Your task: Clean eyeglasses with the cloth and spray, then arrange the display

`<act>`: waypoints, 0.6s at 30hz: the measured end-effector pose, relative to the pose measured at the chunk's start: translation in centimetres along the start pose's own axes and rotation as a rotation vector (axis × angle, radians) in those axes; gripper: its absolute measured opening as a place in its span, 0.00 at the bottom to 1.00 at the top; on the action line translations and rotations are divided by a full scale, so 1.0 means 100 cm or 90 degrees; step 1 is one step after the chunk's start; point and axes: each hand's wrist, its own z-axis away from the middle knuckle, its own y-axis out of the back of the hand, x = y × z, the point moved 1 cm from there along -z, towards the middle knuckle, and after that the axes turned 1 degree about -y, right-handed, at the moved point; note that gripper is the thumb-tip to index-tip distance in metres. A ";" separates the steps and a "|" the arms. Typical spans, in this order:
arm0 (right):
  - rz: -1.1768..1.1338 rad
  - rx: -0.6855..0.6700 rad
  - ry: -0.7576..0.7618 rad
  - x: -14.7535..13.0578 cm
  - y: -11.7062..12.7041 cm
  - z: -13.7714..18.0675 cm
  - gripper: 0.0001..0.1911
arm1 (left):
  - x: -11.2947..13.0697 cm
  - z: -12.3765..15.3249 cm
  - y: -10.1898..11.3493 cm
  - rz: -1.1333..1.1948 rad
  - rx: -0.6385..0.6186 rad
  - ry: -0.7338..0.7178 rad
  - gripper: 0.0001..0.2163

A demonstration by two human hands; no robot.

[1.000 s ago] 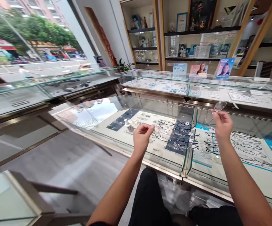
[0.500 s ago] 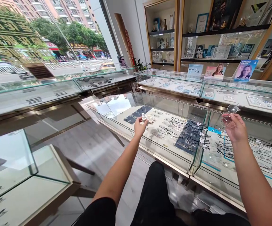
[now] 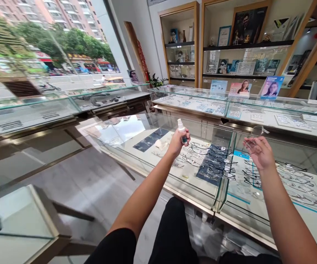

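Observation:
My left hand (image 3: 178,142) is wrapped round a small spray bottle (image 3: 180,125) with a white top and bluish-green liquid low down. It is held upright above the glass counter (image 3: 158,163). To its left, a crumpled cream-coloured cloth (image 3: 161,144) lies on the glass. My right hand (image 3: 260,151) pinches a pair of thin-rimmed eyeglasses (image 3: 258,131), raised over the right part of the counter. One lens stands above the fingers; the other is partly covered by them. The bottle and the eyeglasses are well apart.
Rows of eyeglass frames (image 3: 216,161) lie inside the counter under the glass. Further display cases (image 3: 185,98) run along the back and the window side. A low glass case (image 3: 23,209) stands at the lower left. A dark-clad knee (image 3: 174,223) is close to the counter front.
My left hand has lifted the spray bottle up and to the right, leaving the cloth on the counter. My right hand still holds the eyeglasses, now tilted differently. The view has swung right.

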 end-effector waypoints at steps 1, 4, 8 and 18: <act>0.002 -0.009 -0.008 0.000 -0.003 0.002 0.25 | 0.003 -0.002 -0.015 0.030 -0.050 0.018 0.22; 0.019 -0.029 -0.021 0.000 -0.011 0.010 0.25 | 0.008 -0.005 -0.057 0.163 -0.216 0.082 0.30; 0.034 -0.032 -0.041 0.002 -0.020 0.019 0.25 | 0.005 -0.008 -0.099 0.294 -0.353 0.164 0.39; 0.121 -0.075 -0.061 0.010 -0.045 0.042 0.26 | -0.045 -0.008 -0.123 0.042 -0.245 -0.046 0.29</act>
